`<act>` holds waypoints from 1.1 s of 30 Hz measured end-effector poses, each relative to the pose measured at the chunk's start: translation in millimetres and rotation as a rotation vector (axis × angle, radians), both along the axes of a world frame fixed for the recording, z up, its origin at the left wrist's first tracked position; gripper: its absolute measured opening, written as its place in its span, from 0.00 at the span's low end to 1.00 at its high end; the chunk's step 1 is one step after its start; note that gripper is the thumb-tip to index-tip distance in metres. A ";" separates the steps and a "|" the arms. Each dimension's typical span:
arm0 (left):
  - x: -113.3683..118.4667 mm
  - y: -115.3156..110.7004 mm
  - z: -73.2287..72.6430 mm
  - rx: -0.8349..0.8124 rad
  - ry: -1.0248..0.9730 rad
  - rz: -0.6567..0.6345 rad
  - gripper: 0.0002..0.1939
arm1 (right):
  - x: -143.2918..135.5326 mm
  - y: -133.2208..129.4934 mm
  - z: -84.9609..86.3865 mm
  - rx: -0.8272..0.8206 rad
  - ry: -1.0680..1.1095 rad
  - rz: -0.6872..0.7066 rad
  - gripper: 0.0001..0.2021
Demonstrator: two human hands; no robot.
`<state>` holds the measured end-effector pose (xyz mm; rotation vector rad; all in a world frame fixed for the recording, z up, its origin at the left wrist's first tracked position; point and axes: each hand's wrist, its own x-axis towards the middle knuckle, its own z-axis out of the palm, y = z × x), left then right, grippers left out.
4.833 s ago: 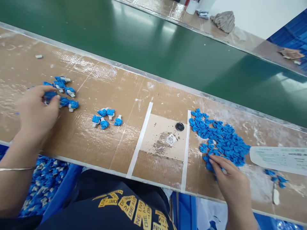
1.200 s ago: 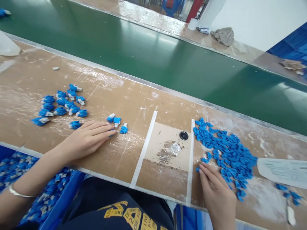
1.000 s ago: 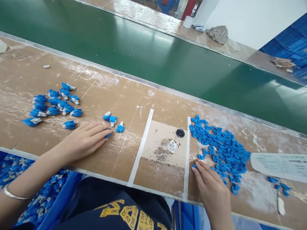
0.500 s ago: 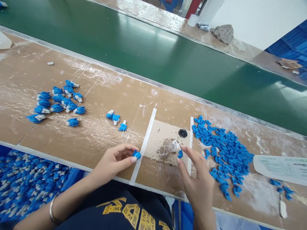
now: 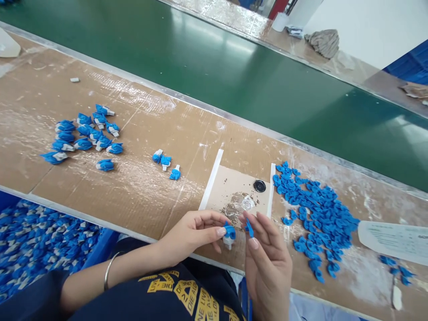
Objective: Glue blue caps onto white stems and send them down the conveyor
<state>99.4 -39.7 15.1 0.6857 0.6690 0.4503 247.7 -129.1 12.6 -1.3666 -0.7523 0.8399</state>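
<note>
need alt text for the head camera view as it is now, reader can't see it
A person's left hand holds a blue-and-white piece close to the right hand, which pinches a small blue piece. On the brown workbench, a heap of small blue pieces lies to the right, with blue-and-white pieces in clusters to the left.

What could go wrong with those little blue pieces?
The small blue piece sits at the right hand's fingertips, so it might slip. The blue-and-white piece in the left hand is near the table's edge, so it could perhaps fall off if dropped.
</note>
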 end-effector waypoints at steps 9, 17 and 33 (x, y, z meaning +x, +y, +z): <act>7.7 -3.6 3.5 -0.056 -0.076 0.022 0.13 | -11.1 -1.1 1.9 -0.006 0.218 0.031 0.15; 6.5 -6.5 -1.5 -0.089 -0.016 0.039 0.15 | -19.0 -9.9 -10.6 -0.021 -0.308 -0.012 0.21; -72.3 37.9 -3.7 0.639 0.713 0.290 0.14 | 107.5 -8.9 -38.0 -0.220 -1.326 -0.269 0.16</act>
